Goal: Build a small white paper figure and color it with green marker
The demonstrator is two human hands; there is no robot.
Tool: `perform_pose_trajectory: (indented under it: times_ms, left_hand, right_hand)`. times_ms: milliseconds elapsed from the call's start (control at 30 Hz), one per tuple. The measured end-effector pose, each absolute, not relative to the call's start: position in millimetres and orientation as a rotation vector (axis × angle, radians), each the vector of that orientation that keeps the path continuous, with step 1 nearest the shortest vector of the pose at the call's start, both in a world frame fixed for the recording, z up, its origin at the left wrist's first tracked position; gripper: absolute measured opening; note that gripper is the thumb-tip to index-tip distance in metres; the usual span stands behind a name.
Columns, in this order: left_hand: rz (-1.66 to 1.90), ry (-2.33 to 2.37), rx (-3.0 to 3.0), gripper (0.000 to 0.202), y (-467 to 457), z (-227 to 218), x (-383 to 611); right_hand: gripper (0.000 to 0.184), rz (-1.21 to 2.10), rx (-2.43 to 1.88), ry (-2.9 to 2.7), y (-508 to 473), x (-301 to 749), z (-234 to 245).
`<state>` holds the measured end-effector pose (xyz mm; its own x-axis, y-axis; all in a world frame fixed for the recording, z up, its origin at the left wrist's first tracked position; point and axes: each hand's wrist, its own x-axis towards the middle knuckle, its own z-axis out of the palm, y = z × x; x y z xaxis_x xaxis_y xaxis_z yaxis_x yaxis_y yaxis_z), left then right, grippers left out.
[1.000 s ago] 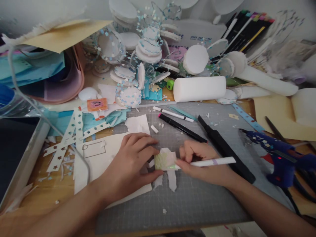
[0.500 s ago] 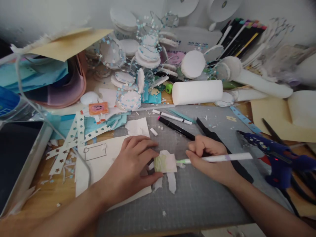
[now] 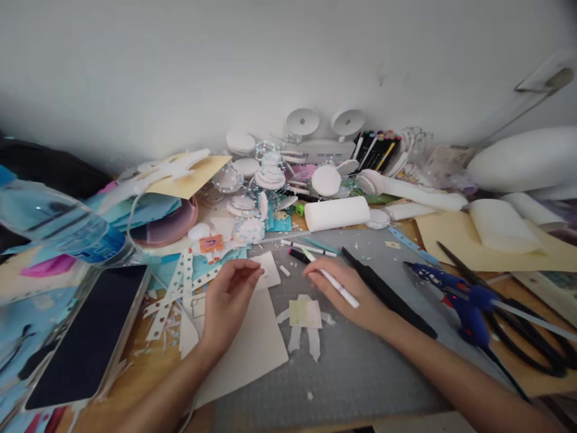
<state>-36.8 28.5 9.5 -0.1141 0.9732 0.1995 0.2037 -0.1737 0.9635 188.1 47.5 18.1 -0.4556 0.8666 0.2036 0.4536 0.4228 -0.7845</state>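
My right hand (image 3: 349, 293) is closed around a white marker pen (image 3: 331, 279), its tip pointing up towards the pens at the top of the grey cutting mat (image 3: 360, 361). My left hand (image 3: 229, 297) hovers above a white sheet (image 3: 252, 349), fingers loosely curled with nothing in them. Between the hands a small paper cut-out figure (image 3: 305, 317) lies free on the mat; its body is coloured pale green and it has white arms and legs.
A black marker (image 3: 383, 291) and other pens lie on the mat. A blue glue gun (image 3: 455, 294) and black scissors (image 3: 518, 319) lie to the right. Left are a dark tablet (image 3: 90, 337) and a plastic bottle (image 3: 58, 225). Foam discs and a white foam cylinder (image 3: 337, 213) crowd the back.
The camera has tilted up and back. Both hands have let go of the cut-out and lifted away from it. The right hand has swung the marker round, tip now pointing up-left.
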Motion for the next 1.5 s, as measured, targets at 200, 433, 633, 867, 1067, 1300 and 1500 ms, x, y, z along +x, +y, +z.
perform_pose_trajectory:
  times_ms: [200, 433, 633, 867, 1067, 1300, 1500]
  left_hand:
    - [1.287, 1.375, 1.38, 0.024, 23.3, 17.8, -35.6]
    - [1.165, 1.285, 1.532, 0.022, 21.5, 12.3, -32.5]
    - [0.992, 1.095, 1.663, 0.017, 12.1, 13.0, -23.3]
    - [1.037, 1.369, 1.992, 0.009, 22.2, -1.5, -31.3]
    - [1.029, 1.45, 2.189, 0.023, 23.0, -8.5, -31.9]
    - [0.939, 1.062, 1.736, 0.028, 10.8, 15.5, -23.4]
    - [0.766, 0.93, 1.276, 0.017, 2.1, 15.3, -16.0]
  right_hand:
    - [0.002, 0.602, -1.037, -2.4, 68.9, 153.5, 14.0]
    - [0.011, 0.586, -0.987, -2.373, 60.4, 159.5, 21.5]
    - [0.011, 0.749, -0.842, -2.284, 31.9, 165.6, 32.9]
    - [0.032, 0.7, -1.132, -2.182, 15.7, 194.3, 25.0]
    - [0.037, 0.676, -1.188, -2.36, -3.4, 194.4, 5.6]
    - [0.029, 0.725, -0.874, -2.419, 12.9, 201.1, 24.9]
    - [0.049, 0.918, -0.887, -2.224, 22.9, 197.2, 46.5]
